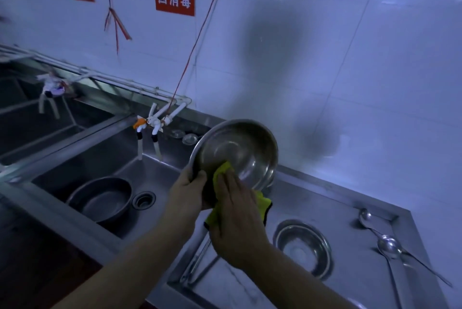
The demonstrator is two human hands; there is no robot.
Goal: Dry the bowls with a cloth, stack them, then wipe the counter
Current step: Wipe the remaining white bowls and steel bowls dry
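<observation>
My left hand [188,185] grips the near rim of a large steel bowl [246,148], tilted up with its inside facing me, above the counter's left end. My right hand [236,211] presses a yellow cloth [222,171] against the bowl's lower inside; the cloth's loose end hangs below my palm. A smaller steel bowl [303,246] sits upright on the steel counter [325,198] to the right. A dark, deep bowl [101,200] rests inside the sink [155,171] on the left.
Two long ladles [386,247] lie on the counter's right side. White taps [155,125] tied with red string hang over the sink, with small glass lids [190,138] behind them. A drain [143,200] sits beside the dark bowl. More sinks run left under the tiled wall.
</observation>
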